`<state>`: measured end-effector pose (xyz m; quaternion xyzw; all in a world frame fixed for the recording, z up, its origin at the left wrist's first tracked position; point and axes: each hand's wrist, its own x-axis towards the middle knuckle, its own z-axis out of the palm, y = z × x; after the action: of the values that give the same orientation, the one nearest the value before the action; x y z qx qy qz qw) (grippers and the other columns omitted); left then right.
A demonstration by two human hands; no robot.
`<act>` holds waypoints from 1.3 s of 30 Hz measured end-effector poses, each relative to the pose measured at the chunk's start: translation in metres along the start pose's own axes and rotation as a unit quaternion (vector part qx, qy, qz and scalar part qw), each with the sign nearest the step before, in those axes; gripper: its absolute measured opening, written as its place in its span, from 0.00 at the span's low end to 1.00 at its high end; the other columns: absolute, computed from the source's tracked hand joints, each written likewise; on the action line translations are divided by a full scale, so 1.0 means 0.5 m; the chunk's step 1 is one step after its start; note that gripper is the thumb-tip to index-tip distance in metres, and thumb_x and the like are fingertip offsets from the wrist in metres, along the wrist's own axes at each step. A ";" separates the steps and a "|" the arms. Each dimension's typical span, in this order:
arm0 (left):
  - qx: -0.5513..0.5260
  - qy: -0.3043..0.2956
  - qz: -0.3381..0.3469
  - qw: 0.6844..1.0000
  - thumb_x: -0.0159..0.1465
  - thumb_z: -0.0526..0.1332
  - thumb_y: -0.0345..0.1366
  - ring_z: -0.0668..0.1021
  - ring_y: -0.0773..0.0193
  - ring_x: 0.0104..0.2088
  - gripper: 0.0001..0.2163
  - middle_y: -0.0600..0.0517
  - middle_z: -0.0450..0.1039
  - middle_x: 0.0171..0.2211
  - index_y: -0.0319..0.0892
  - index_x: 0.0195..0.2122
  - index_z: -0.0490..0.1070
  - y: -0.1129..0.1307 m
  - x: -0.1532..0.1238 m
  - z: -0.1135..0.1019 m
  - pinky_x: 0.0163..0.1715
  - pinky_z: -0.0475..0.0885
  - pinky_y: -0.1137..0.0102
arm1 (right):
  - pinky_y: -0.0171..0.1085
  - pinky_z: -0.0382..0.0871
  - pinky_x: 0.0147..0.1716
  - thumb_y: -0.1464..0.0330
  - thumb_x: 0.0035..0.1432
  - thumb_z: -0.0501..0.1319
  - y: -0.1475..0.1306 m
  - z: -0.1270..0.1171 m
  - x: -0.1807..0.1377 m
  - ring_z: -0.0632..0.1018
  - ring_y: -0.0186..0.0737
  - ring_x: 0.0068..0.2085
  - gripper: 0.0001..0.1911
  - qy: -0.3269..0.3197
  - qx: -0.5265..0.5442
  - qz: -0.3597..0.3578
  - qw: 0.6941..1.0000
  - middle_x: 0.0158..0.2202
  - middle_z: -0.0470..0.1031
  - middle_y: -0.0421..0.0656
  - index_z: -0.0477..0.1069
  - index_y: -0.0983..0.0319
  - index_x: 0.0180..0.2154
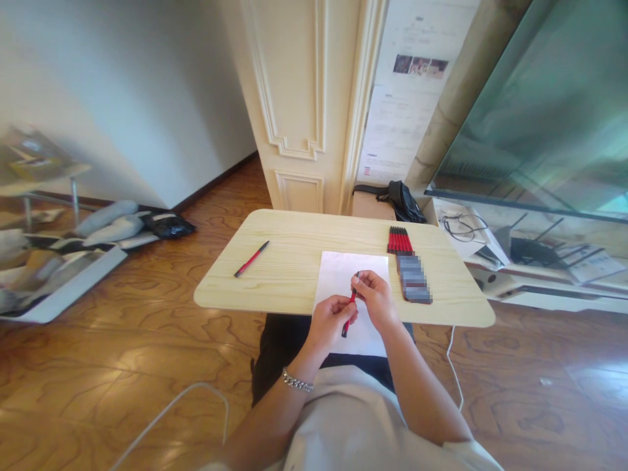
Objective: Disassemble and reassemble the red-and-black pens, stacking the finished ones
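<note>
A red pen with black ends point(347, 322) is held over the white sheet of paper point(333, 275) by both my hands. My left hand point(332, 318), wearing a chain bracelet at the wrist, pinches its red barrel. Higher up, the fingers of my right hand point(375, 294) close on the pen's black upper end. Another red and black pen point(252, 259) lies alone on the left of the table. On the right, several matching pens point(400, 240) lie side by side in a row, just above a phone-like object point(413, 278) whose surface is pixelated.
The light wooden table point(289, 232) has rounded corners, and the paper overhangs its front edge. Behind it stands a cream panelled door point(289, 85). A black bag point(405, 201) rests beyond the far right edge. White cables point(454, 366) hang near the floor on both sides.
</note>
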<state>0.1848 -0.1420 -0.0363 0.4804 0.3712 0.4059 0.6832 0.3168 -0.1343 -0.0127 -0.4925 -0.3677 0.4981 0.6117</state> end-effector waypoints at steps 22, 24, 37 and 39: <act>0.070 0.011 -0.024 0.997 0.55 0.65 0.44 0.77 0.64 0.23 0.14 0.49 0.75 0.23 0.37 0.32 0.72 -0.005 -0.014 0.008 0.25 0.72 0.70 | 0.38 0.67 0.34 0.56 0.49 0.64 0.005 -0.005 -0.007 0.74 0.38 0.30 0.18 0.017 -0.013 -0.008 1.000 0.28 0.77 0.45 0.76 0.64 0.34; 0.118 0.026 0.006 0.993 0.56 0.64 0.44 0.76 0.65 0.22 0.13 0.50 0.75 0.23 0.38 0.31 0.73 -0.006 -0.017 0.010 0.23 0.70 0.72 | 0.38 0.66 0.33 0.56 0.50 0.64 0.006 -0.003 -0.007 0.75 0.39 0.30 0.18 0.037 -0.051 -0.020 0.998 0.28 0.78 0.46 0.76 0.64 0.34; 0.054 0.018 0.065 0.996 0.57 0.63 0.43 0.79 0.63 0.30 0.13 0.48 0.77 0.29 0.38 0.37 0.71 0.017 0.000 0.007 0.31 0.73 0.69 | 0.36 0.69 0.31 0.54 0.57 0.57 -0.002 -0.007 -0.029 0.76 0.40 0.36 0.21 -0.005 -0.116 -0.067 0.991 0.39 0.77 0.46 0.71 0.60 0.47; -0.007 0.042 0.067 0.997 0.57 0.64 0.43 0.80 0.61 0.33 0.14 0.47 0.78 0.31 0.38 0.38 0.69 0.026 0.007 0.011 0.37 0.74 0.66 | 0.37 0.69 0.35 0.55 0.57 0.58 0.002 -0.015 -0.043 0.76 0.40 0.38 0.19 -0.001 -0.152 -0.081 0.985 0.40 0.77 0.46 0.72 0.59 0.45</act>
<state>0.1884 -0.1380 -0.0226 0.4819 0.3641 0.4733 0.6413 0.3186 -0.1570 -0.0145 -0.5477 -0.4788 0.3856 0.5675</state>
